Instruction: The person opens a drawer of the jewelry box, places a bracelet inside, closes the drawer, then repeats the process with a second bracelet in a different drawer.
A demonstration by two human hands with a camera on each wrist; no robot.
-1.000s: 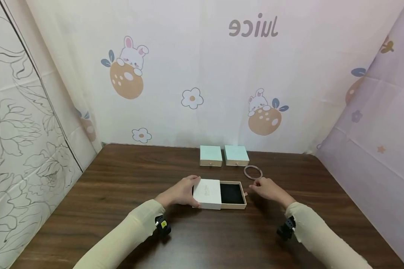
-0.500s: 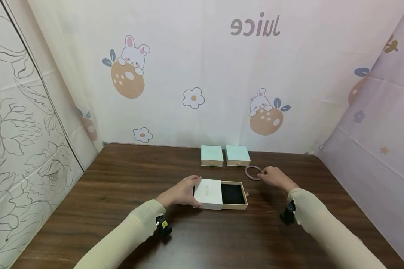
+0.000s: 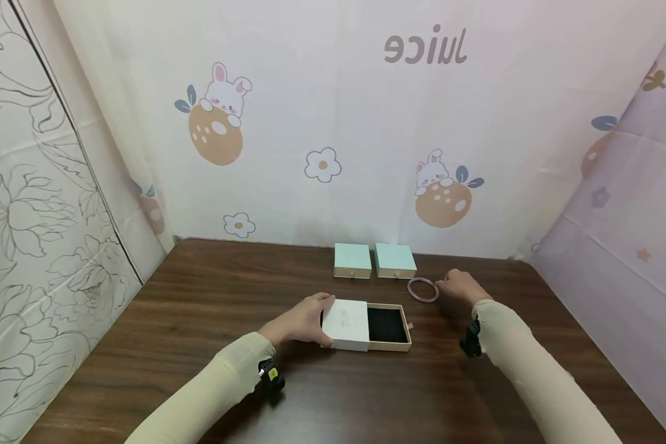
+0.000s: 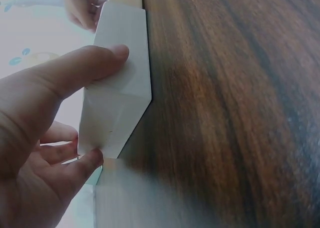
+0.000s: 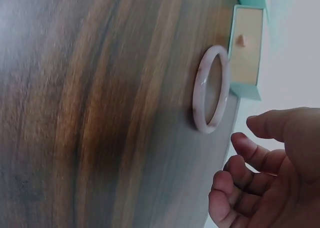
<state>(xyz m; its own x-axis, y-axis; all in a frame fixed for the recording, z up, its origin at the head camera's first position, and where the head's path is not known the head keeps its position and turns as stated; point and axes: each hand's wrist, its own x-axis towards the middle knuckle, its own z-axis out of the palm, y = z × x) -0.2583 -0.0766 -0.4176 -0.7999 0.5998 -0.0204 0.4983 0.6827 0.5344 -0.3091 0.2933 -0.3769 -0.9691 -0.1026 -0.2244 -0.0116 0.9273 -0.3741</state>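
My left hand (image 3: 303,321) grips the left end of a white sleeve box (image 3: 345,325), thumb on its front side and fingers behind. A cream drawer (image 3: 390,328) with a black lining sticks out of the sleeve's right side, its small ribbon tab at the right end. In the left wrist view the thumb lies across the white sleeve (image 4: 120,27). A pale pink-mauve bangle (image 5: 199,100) lies flat on the table. Just right of it is my right hand (image 3: 462,287). In the right wrist view a gap shows between thumb and index finger, and they hold nothing.
Two mint-green drawer boxes (image 3: 352,259) with cream fronts and small pulls stand side by side near the back edge, behind the bangle. The dark wood table (image 3: 216,283) meets a printed curtain (image 3: 277,111) at the back.
My right hand has moved from beside the drawer's ribbon tab back and to the right, up to the bangle. The left hand stays on the box, and the view has shifted slightly.
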